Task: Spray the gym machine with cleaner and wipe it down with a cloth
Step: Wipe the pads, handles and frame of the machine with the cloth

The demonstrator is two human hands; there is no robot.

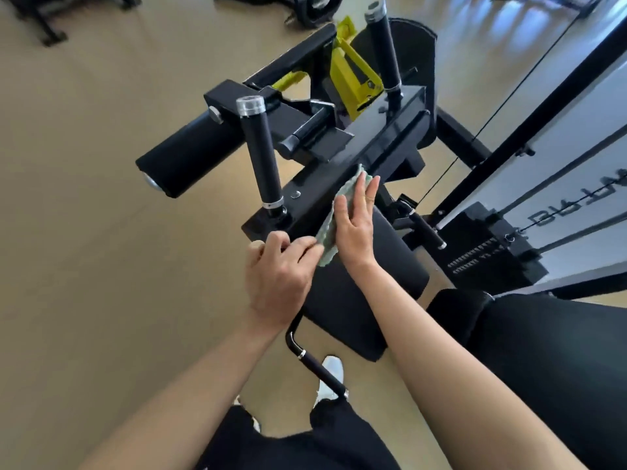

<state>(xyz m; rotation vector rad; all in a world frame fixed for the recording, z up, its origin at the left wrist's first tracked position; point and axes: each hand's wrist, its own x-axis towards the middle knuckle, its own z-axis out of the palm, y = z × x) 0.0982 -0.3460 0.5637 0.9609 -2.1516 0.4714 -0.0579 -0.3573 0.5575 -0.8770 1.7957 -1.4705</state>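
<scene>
A black gym machine [383, 137] with yellow parts fills the middle of the head view. A pale green cloth [330, 228] lies on its black crossbar, just above the padded seat [339, 310]. My right hand [356, 225] presses flat on the cloth with straight fingers. My left hand [278, 279] pinches the cloth's lower corner between curled fingers and thumb. No spray bottle is in view.
Two upright black handles [263, 154] [385, 52] stand on the crossbar, and a roller pad [186, 154] sticks out left. The weight stack [492, 252] and cables are at the right. A lower handle [315, 364] projects near my legs. Tan floor lies to the left.
</scene>
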